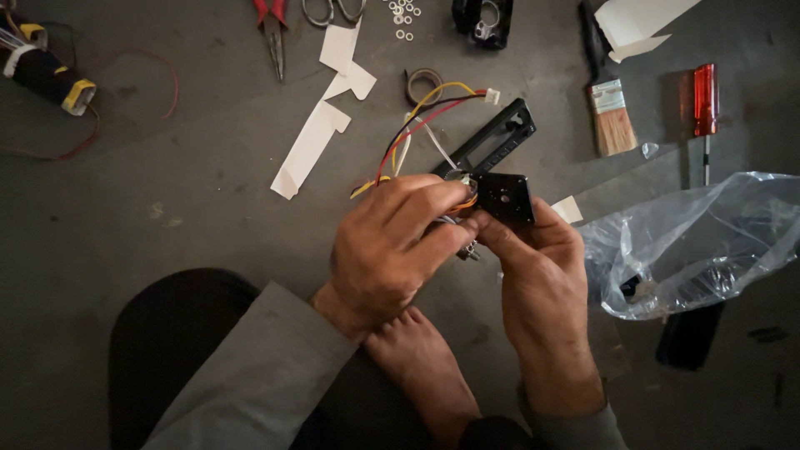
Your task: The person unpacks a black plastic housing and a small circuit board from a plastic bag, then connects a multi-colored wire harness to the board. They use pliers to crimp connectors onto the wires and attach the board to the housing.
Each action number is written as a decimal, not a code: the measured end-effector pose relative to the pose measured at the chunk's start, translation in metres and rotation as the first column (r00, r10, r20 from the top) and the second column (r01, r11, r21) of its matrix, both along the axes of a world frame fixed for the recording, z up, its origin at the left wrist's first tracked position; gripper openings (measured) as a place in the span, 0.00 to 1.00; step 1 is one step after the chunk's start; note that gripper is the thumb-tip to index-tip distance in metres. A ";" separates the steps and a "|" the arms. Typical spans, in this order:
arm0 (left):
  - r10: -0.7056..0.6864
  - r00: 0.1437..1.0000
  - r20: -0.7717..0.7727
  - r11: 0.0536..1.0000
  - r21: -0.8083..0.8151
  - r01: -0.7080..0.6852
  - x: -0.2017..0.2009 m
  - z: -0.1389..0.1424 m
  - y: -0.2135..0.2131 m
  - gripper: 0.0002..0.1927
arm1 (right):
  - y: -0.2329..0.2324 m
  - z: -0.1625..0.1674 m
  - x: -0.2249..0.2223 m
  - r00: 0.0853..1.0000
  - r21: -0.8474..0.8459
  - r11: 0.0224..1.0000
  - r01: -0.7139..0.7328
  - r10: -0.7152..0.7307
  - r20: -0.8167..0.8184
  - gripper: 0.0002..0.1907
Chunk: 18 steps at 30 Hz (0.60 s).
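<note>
We sit on the grey floor (pixel 167 167) with our work held above it, a clear plastic bag (pixel 700 242) lying crumpled toward the right edge. Our right hand (pixel 542 275) pinches a small black plate (pixel 505 197) from below, and our left hand (pixel 387 250) closes narrowly on the orange-wound part (pixel 463 200) seated against it. A black frame (pixel 492 142) juts up behind the plate; we cannot tell whether it is joined to it. Thin wires (pixel 417 125) in red, yellow and black loop from under our left fingers up to a white plug (pixel 492 97). As we see it, the wires are the weak spot: a twist of the left hand could strain them at the part. A small metal stub (pixel 469 252) below our fingers could drop and roll out of sight in this dim light. The washers (pixel 402 17) near the top edge lie loose and a sleeve could scatter them. A brush (pixel 611 108), a red screwdriver (pixel 705 108) and pliers (pixel 272 33) lie well apart from our hands.
</note>
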<state>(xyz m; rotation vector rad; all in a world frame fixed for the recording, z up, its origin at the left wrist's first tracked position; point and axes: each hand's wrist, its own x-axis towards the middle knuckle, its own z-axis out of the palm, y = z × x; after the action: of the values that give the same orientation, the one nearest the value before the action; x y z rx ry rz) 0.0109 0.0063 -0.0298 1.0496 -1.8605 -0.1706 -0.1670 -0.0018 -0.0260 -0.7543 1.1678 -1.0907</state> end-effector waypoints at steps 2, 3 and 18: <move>0.000 1.000 0.001 1.000 0.001 0.000 0.000 0.000 0.000 0.07 | 0.000 0.001 0.000 1.000 -0.007 1.000 -0.010 0.010 0.012 0.10; -0.003 1.000 0.003 1.000 0.001 0.003 0.000 0.000 0.001 0.07 | 0.001 0.001 0.001 1.000 -0.011 1.000 -0.014 0.015 0.020 0.10; 0.016 1.000 -0.019 1.000 0.003 -0.016 -0.002 -0.003 0.000 0.06 | 0.000 0.000 0.001 1.000 -0.026 1.000 -0.015 0.016 0.004 0.11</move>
<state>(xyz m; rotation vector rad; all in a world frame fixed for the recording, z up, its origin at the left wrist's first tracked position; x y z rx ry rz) 0.0093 0.0067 -0.0329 1.0612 -1.8345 -0.1729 -0.1660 -0.0020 -0.0262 -0.7796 1.1446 -1.0957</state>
